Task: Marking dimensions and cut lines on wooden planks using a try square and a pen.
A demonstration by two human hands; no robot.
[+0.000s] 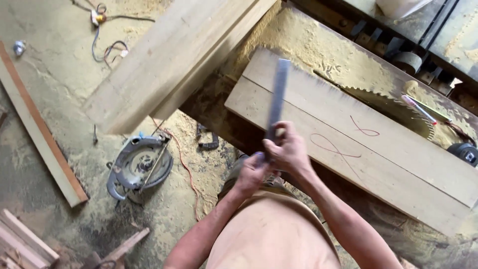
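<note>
Both of my hands meet in front of my chest around the near end of a long grey metal ruler (277, 92). My right hand (289, 152) grips its lower end. My left hand (251, 172) closes on the same end from below, a small purple thing showing at its fingers. The ruler slants up and away over a wide wooden plank (378, 144) marked with red scribbles. That plank lies on a sawdust-covered saw bench (318, 47), whose toothed circular blade (393, 102) sticks up just behind the plank.
A hand-held circular saw (139, 167) lies on the dusty floor at left, with a thin red cord running beside it. Thick planks (174, 60) lean across the upper middle. A long board (40, 134) and offcuts (25, 244) lie far left. Pencils (420, 109) rest on the bench.
</note>
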